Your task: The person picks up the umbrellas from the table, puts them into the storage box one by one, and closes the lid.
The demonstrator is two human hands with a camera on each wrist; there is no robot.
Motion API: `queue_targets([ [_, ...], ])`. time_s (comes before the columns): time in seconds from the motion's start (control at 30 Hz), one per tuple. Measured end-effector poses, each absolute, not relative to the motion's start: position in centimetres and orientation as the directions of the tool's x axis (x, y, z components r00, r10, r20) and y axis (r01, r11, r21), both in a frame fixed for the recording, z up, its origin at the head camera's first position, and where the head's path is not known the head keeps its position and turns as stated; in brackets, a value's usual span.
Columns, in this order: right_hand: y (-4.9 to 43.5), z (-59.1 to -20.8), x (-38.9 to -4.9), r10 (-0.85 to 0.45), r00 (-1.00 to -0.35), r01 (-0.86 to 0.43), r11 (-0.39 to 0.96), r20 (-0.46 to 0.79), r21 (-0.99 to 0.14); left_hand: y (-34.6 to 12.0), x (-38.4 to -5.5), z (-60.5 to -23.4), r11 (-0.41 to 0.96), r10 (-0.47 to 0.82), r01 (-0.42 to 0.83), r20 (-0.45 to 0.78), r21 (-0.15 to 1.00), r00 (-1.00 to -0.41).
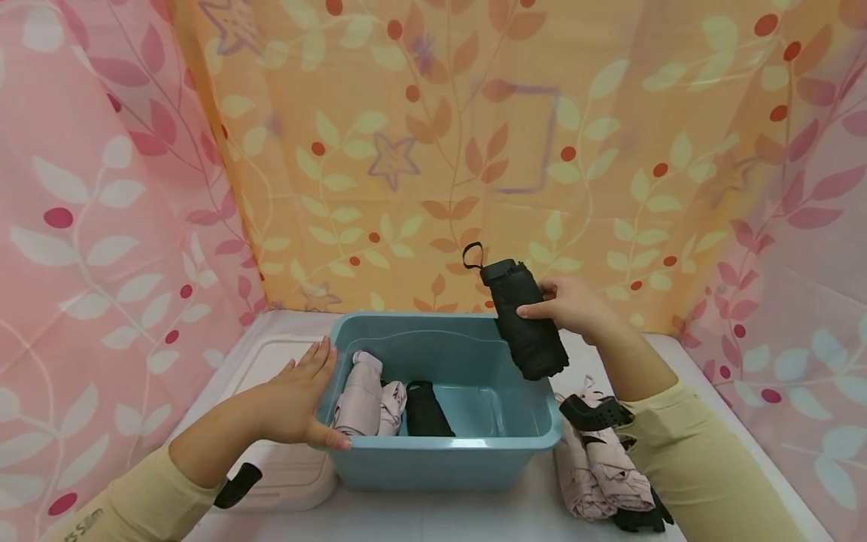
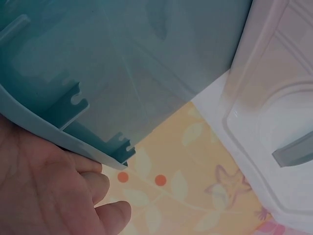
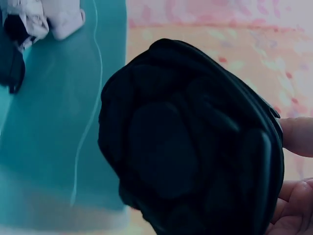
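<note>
A folded black umbrella [image 1: 524, 320] with a wrist loop is gripped by my right hand [image 1: 572, 309], tilted above the right end of a blue plastic bin [image 1: 443, 459]. In the right wrist view one end of the umbrella [image 3: 166, 147] fills the middle, thumb and fingers at its side. My left hand [image 1: 298, 395] rests on the bin's left rim with straight fingers; the left wrist view shows it against the rim from below. Inside the bin, at the left, lie folded pale pink umbrellas [image 1: 360, 395] and a black umbrella [image 1: 427, 410].
Right of the bin, several folded umbrellas [image 1: 596, 470], pink and black, lie beside my right forearm. A white lid [image 1: 284, 478] lies on the white-covered table, partly under my left arm. Patterned curtains [image 1: 433, 150] stand behind and on both sides.
</note>
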State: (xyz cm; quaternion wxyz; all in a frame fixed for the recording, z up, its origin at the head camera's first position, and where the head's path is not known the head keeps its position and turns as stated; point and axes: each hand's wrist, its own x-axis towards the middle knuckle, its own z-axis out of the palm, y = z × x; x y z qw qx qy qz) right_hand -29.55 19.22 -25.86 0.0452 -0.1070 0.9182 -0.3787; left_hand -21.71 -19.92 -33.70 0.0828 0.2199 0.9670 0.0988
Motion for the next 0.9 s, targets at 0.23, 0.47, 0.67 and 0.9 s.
queue_targets([
  [0.23, 15.1, -27.1, -30.5, -0.257, -0.964, -0.136, 0.699, -0.069, -0.702, -19.9, -21.7, -33.6, 0.877, 0.448, 0.415, -0.101, 0.244, -0.888],
  [0.47, 11.7, -28.8, -31.5, -0.264, -0.959, -0.114, 0.696, -0.104, -0.709, -19.9, -21.7, -33.7, 0.877, 0.446, 0.411, -0.104, 0.25, -0.889],
  [0.67, 9.5, -29.8, -31.7, -0.269, -0.952, -0.105, 0.734, -0.146, -0.671, -19.9, -21.6, -33.6, 0.871, 0.451, 0.415, -0.094, 0.264, -0.887],
  [0.9, 8.0, -31.0, -31.8, -0.294, -0.935, -0.095, 0.744, -0.197, -0.661, -19.9, -21.5, -33.3, 0.861, 0.465, 0.425, -0.091, 0.281, -0.881],
])
